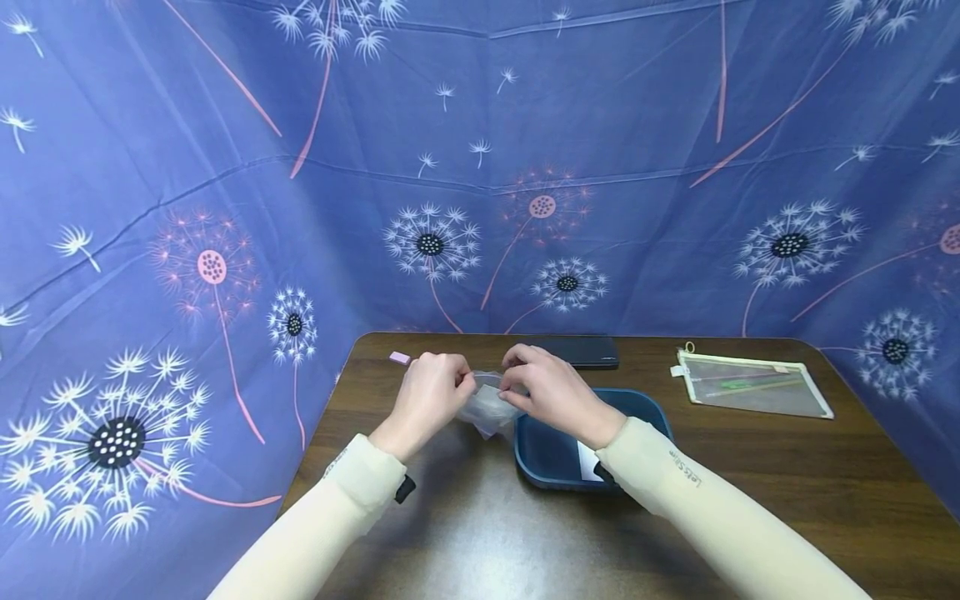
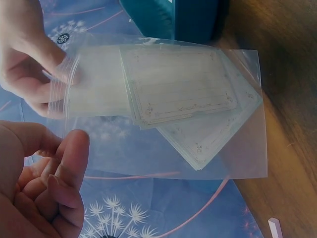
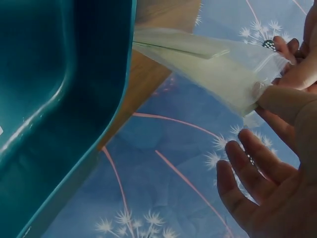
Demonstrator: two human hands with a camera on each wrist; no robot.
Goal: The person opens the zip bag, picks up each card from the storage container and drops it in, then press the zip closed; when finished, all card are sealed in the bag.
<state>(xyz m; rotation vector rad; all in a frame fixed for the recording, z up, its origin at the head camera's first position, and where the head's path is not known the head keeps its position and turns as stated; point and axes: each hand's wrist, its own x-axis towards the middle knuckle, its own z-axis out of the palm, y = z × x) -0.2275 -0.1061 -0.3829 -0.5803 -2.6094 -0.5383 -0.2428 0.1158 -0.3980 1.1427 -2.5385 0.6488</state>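
A clear zip bag (image 2: 247,158) hangs between my two hands, its zip edge toward the fingers. Inside it lie stacks of pale paper cards (image 2: 178,84) with faint lines and printed borders, fanned at different angles. My left hand (image 1: 431,393) pinches one end of the zip edge between thumb and index finger. At the other end, my right hand (image 1: 555,390) pinches the bag, with its remaining fingers (image 3: 252,171) spread loose. The bag is raised just left of a dark blue tray (image 1: 551,457), partly under my right forearm.
In the tray lies a white piece of paper (image 1: 589,462). A flat black case (image 1: 585,352) is at the back of the wooden table. On the right rests a see-through zip pouch (image 1: 757,387) with green sticks. A small pink block (image 1: 400,358) lies back left.
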